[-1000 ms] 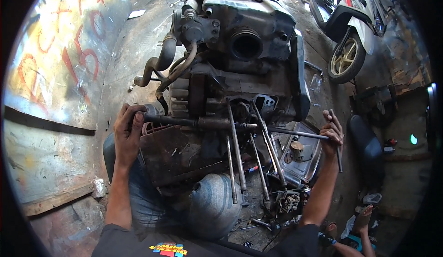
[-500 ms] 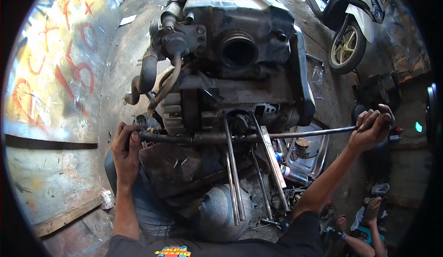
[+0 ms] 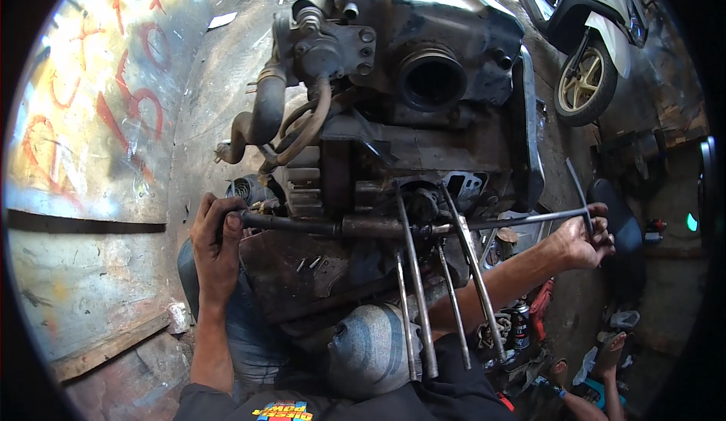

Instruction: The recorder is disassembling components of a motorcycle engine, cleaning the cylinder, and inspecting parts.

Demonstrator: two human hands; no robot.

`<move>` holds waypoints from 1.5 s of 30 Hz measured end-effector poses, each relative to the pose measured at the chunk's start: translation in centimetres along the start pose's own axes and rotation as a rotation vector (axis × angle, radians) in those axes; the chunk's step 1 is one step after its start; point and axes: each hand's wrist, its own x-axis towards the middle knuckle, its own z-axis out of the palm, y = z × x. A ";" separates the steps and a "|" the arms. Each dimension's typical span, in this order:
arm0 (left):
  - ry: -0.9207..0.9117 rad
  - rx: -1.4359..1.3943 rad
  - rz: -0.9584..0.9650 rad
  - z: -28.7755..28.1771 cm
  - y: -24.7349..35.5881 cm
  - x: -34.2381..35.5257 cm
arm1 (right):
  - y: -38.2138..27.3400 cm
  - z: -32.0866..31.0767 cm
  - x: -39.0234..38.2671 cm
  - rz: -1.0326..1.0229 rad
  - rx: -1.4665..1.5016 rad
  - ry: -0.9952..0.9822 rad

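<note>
A long dark metal rod (image 3: 302, 225) lies crosswise in front of a large, grimy engine (image 3: 461, 145). A thicker sleeve (image 3: 370, 227) surrounds it near the middle. My left hand (image 3: 217, 243) is closed round the rod's left end. At the other end, a thin crossbar (image 3: 577, 185) slants upward, and the curled fingers of my right hand (image 3: 586, 244) grip its lower part. Several long studs (image 3: 420, 300) stick out of the engine toward me, above and below the rod. What joins rod and engine behind the studs is hidden.
A scooter (image 3: 594, 62) stands at the far right. Painted metal sheeting (image 3: 98, 111) walls the left side. Beneath my right arm are a dark can (image 3: 520, 326) and loose parts. Another person's foot (image 3: 611, 353) shows at the lower right.
My right hand has moved lower, and the crossbar now shows above it. My left hand keeps its hold. The engine sits further right in view.
</note>
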 end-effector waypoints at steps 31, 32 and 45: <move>0.034 0.038 0.035 -0.8 -0.8 -0.4 | 0.6 -3.7 5.0 1.661 0.518 -0.567; 0.038 0.056 0.046 -1.0 -0.8 -0.5 | -0.5 -3.0 5.2 1.344 -0.244 -0.813; -0.031 -0.014 -0.008 -0.6 -0.1 -0.1 | 0.0 -8.1 5.2 0.439 0.072 -0.014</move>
